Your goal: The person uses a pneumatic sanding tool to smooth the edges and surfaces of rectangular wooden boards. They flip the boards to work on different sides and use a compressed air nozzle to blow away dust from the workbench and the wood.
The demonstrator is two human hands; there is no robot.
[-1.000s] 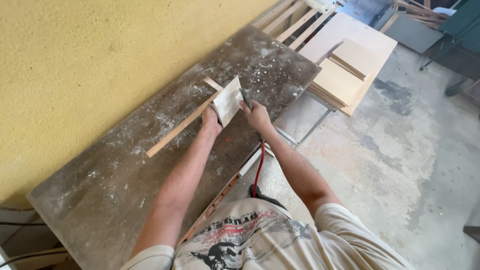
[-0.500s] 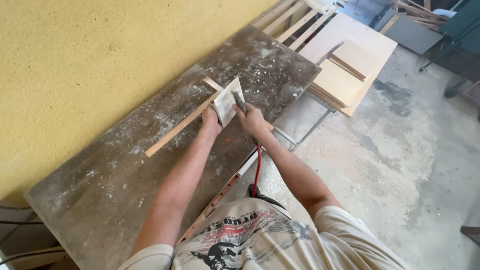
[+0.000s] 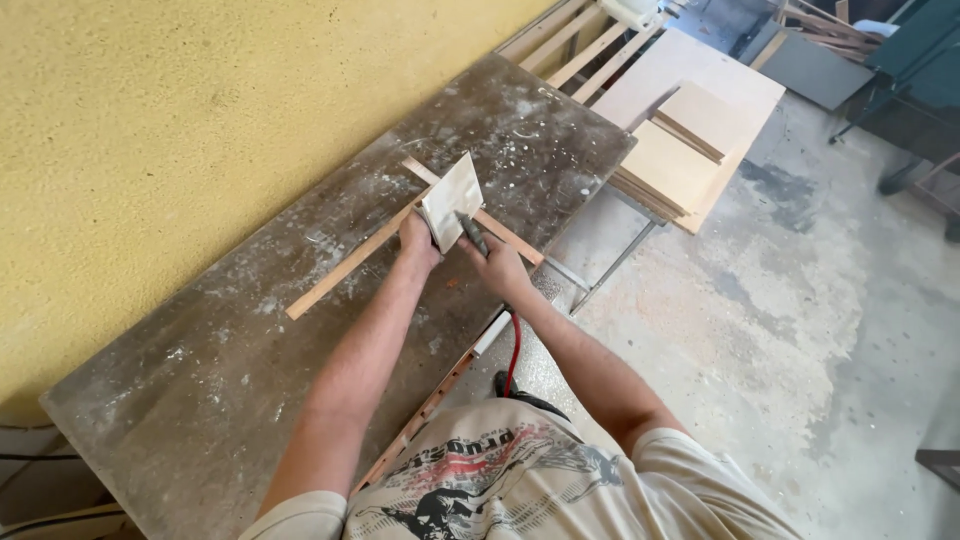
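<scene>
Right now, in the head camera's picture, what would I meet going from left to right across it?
Yellow wall → dusty workbench → long wooden strip → left hand → small pale panel → right hand with a dark tool → stacked boards → concrete floor.

wall [image 3: 180, 130]: rough yellow plaster
floor [image 3: 780, 330]: dusty grey concrete
workbench [image 3: 200, 400]: long, dark, speckled
boards [image 3: 690, 140]: stacked beyond the bench
</scene>
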